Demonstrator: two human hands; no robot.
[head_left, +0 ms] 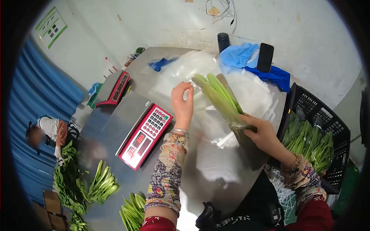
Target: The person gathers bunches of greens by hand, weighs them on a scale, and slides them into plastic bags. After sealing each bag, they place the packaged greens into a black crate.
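Note:
A bundle of green stalks (219,92) in a clear plastic bag slants above the steel table, its pale ends at the upper left. My right hand (264,134) grips the bundle's lower part, with thumb and fingers around it. My left hand (182,102) is raised beside the stalk ends, fingertips pinched together near the bag's edge; whether they hold plastic is too small to tell. Clear plastic bags (216,125) lie beneath the bundle. Left of my left hand stands a red and white scale (144,135) with a lit display.
A black crate (337,127) of bagged greens (308,144) stands at the right. Loose greens (102,184) lie at the lower left, near another person (52,133). A second scale (115,88), a phone (265,57), a dark bottle (223,42) and blue cloths (239,56) are toward the back.

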